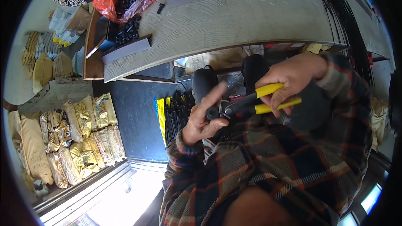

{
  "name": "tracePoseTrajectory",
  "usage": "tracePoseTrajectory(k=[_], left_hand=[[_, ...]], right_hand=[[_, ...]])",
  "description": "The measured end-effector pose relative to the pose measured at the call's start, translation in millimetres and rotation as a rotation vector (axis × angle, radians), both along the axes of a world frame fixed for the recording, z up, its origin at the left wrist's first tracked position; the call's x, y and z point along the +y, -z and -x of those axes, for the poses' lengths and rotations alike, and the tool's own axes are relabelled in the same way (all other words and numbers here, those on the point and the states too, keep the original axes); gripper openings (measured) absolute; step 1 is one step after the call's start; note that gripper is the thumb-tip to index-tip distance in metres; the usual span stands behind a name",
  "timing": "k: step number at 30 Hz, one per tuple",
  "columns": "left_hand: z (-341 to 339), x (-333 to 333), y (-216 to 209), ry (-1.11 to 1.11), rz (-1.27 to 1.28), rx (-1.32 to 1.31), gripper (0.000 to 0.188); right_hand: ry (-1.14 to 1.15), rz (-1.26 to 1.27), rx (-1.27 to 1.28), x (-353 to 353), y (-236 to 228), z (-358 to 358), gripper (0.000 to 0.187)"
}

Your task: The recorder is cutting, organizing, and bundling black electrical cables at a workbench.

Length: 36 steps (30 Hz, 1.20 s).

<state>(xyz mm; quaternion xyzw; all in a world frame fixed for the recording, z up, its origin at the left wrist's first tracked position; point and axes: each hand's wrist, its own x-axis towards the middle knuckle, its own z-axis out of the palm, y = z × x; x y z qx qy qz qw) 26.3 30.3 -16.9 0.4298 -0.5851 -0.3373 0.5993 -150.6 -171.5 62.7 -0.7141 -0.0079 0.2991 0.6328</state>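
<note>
My right hand is wrapped round the yellow-handled pliers, whose handles are spread apart. The jaws point left, toward my left hand. A small black round part sits between the thumb and fingers of my left hand, right at the plier jaws. The left index finger reaches forward and is blurred. Whether the jaws grip the part cannot be made out. Both hands are above my lap, in front of the workbench.
On the bench, an orange-red plastic bag holds black fittings; more black fittings lie beside it. Long black strips hang over the bench's right side. Brown-wrapped packages are stacked at left. Below the bench edge stands a bundle of black ties.
</note>
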Motion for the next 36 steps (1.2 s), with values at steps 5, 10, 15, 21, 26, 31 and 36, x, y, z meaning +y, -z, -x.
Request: tracePoseTrajectory(k=[5, 10, 15, 21, 26, 31, 36], left_hand=[[0, -3, 2, 0.082, -0.029, -0.038, 0.054], [18, -6, 3, -0.2, -0.133, -0.012, 0.063], [26, -20, 11, -0.241, -0.061, 0.102, 0.065], [5, -14, -13, -0.061, -0.125, -0.076, 0.064], [4, -22, 3, 0.267, -0.163, -0.109, 0.054], [17, -9, 12, 0.045, -0.182, 0.007, 0.052], [13, -17, -8, 0.252, -0.098, -0.092, 0.05]], right_hand=[[0.176, 0.02, -0.23, 8, -1, 12, 0.038], [0.133, 1.242, -0.594, 37, 19, 25, 0.031], [0.336, 1.544, -0.884, 30, 27, 16, 0.024], [0.156, 0.379, -0.258, 9, 14, 19, 0.024], [0.116, -0.317, 0.199, 2, 30, 35, 0.075], [0.147, 0.654, -0.35, 27, -19, 31, 0.051], [0.089, -0.16, -0.066, 7, 35, 50, 0.041]])
